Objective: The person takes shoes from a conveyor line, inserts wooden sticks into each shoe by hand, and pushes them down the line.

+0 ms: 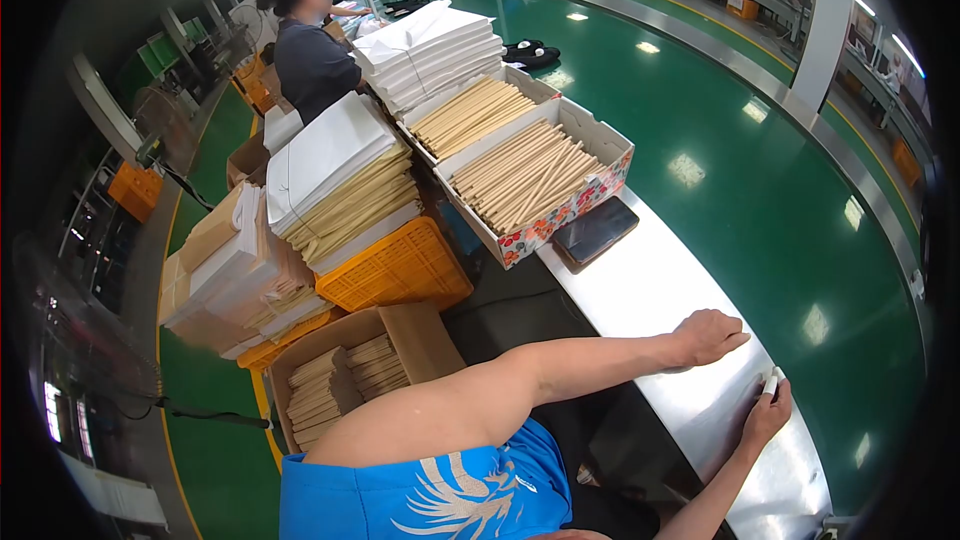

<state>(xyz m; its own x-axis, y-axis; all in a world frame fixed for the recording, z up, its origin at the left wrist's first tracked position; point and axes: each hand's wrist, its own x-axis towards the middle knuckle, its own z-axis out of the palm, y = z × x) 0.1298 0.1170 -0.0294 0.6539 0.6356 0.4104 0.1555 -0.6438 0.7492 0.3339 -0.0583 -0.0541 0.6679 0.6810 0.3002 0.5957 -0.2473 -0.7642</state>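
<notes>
My left hand (712, 338), at the end of the upper arm, is closed above the metal tabletop (640, 280); what it holds, if anything, is hidden. Just below it in the view, my right hand (768, 414) pinches a small white piece (771, 381) near the table's outer edge. A dark phone (596, 232) lies flat farther up the table. Beyond the phone stands a flower-patterned box (568, 215) filled with thin light-brown sticks (525, 175).
Another box of sticks (470, 117) and white stacked sheets (430, 55) stand farther along. Beside the table are an orange crate (395, 265), a cardboard box (415, 340) and more stacks (335, 165). A co-worker (315, 60) is at the upper left. A green surface (700, 140) borders the table.
</notes>
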